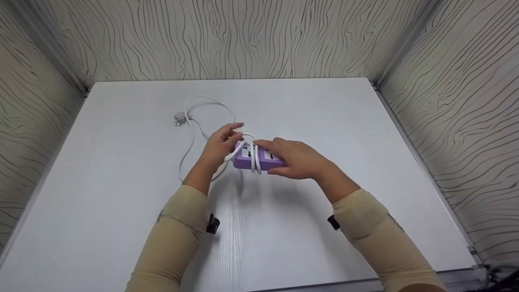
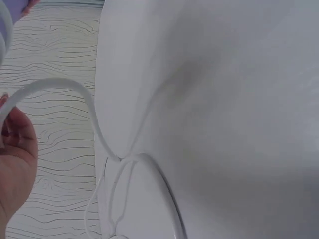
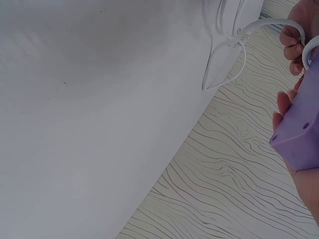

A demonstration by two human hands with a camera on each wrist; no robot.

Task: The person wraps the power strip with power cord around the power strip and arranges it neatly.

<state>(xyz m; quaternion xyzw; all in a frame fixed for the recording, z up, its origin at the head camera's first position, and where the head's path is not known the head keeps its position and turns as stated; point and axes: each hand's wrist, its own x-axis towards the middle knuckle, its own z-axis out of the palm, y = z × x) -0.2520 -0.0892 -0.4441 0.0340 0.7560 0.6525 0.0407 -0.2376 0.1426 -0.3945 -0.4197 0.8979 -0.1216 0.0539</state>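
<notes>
A purple power strip (image 1: 267,162) with white socket faces is held up above the table, and white cord (image 1: 254,159) is wound around its middle. My right hand (image 1: 302,159) grips its right end, thumb on the near side and fingers over the top. At its left end, my left hand (image 1: 221,146) holds the cord in curled fingers, which the right wrist view shows beside the strip. The strip's purple underside (image 3: 299,124) has small holes. From my left hand the cord (image 2: 75,84) hangs down to the table. Part of the left fingers' hold is hidden.
Loose cord (image 1: 187,152) lies in a wide loop on the white table (image 1: 344,121), left of and beyond my left hand. The plug (image 1: 179,119) rests at the far left of this loop. Wood-grain panels (image 1: 243,40) stand around the back and sides.
</notes>
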